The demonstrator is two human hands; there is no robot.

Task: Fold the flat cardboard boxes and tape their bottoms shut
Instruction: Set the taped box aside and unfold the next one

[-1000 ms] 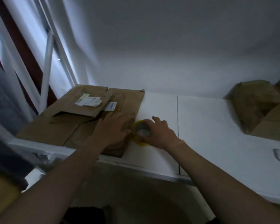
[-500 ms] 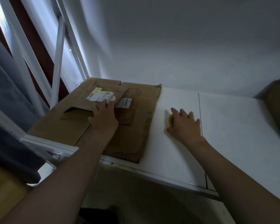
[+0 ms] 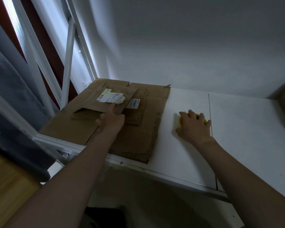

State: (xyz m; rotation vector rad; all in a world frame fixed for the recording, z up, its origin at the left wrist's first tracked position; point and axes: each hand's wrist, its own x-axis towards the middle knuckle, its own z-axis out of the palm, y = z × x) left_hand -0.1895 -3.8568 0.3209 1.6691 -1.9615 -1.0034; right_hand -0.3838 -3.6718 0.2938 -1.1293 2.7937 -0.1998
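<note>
Head view: the left hand (image 3: 111,120) is resting on the stack of flattened brown cardboard boxes (image 3: 138,139) lying at the left end of the white table (image 3: 245,129), its forefinger stretched straight towards a torn white shipping label (image 3: 111,97) and its other fingers folded, grasping nothing. The right hand (image 3: 193,127) is curling its fingers over the yellow roll of tape (image 3: 181,120), which is sitting on the table just right of the cardboard
</note>
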